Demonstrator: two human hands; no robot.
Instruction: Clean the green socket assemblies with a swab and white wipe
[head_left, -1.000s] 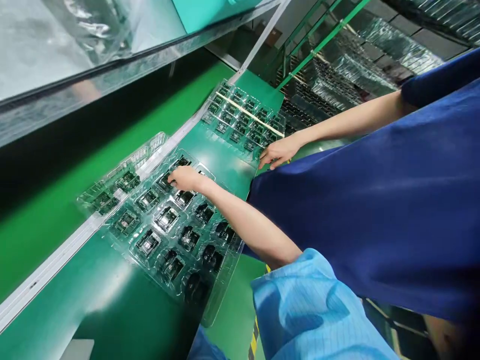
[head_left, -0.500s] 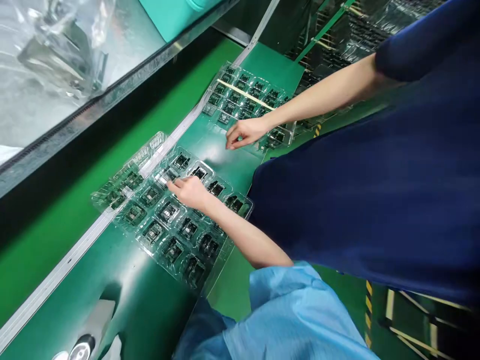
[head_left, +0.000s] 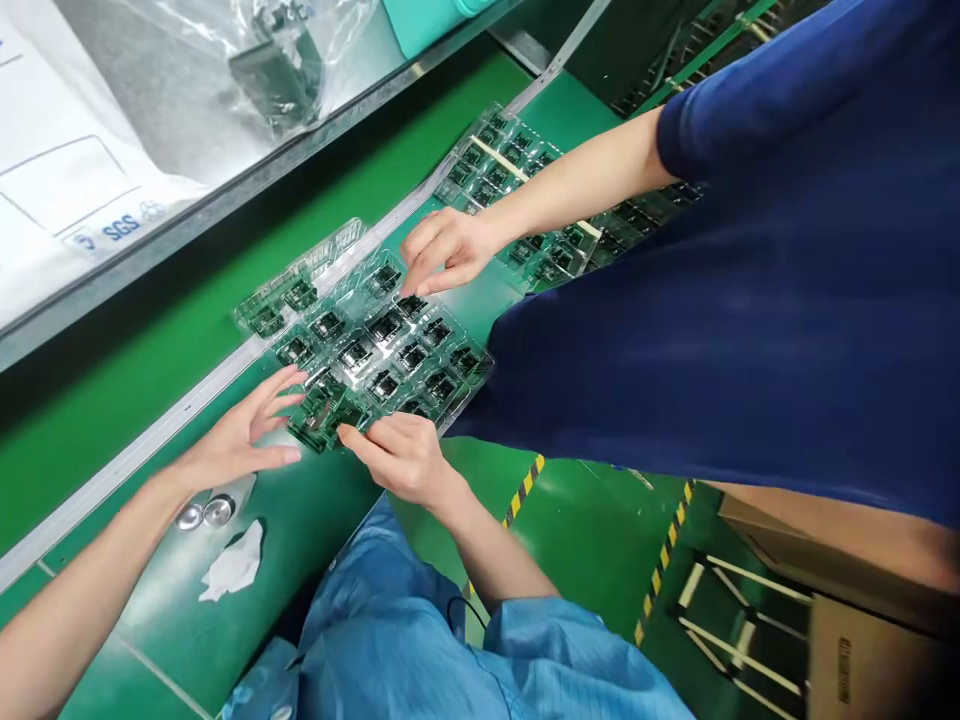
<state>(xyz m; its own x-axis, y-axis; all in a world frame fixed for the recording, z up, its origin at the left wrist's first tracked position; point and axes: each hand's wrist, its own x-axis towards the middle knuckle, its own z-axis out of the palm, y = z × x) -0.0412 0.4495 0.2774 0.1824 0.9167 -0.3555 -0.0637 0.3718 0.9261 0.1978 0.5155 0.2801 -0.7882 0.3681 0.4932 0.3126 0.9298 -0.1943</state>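
Note:
My left hand (head_left: 244, 440) is open, fingers spread, at the left edge of a small green board-like piece (head_left: 321, 415). Whether the fingertips touch it I cannot tell. On the piece's near right side, my right hand (head_left: 405, 455) is closed, thumb and forefinger pinching the edge. The piece is over the near corner of a clear plastic blister tray (head_left: 469, 390), whose pockets hold several small dark parts (head_left: 385, 327). A co-worker's hand (head_left: 446, 250), from a dark blue sleeve, reaches down to a part at the tray's far side.
A second clear tray (head_left: 300, 270) overlaps the metal rail (head_left: 202, 395). Farther back sits another filled tray (head_left: 495, 165) crossed by a pale strip. Round silver items (head_left: 217, 512) and a crumpled white tissue (head_left: 232, 565) lie near my left forearm. A metal shelf (head_left: 180, 225) runs along the left.
My left hand has come into view. My right hand has moved from the tray's left part towards me and now grips the green piece. The co-worker's hand has moved onto the tray. The view has shifted.

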